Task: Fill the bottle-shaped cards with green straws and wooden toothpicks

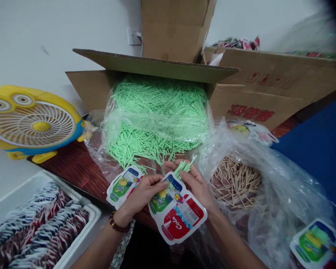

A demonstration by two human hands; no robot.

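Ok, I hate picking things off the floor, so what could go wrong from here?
A bunch of thin light-green sticks pokes out of the white-edged, glossy pouch printed green and red, so some might slip out if it tips. A similar white-edged pouch lies near the edge of the dark reddish-brown wooden table, beside the left hand; a nudge could drop it.

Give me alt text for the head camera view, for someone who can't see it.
A person's left hand pinches a Sprite and Cola packet while the right hand holds thin green sticks at its top edge. Behind, a heap of similar sticks spreads from an open cardboard box, with a yellow fan at left and brown sticks at right.
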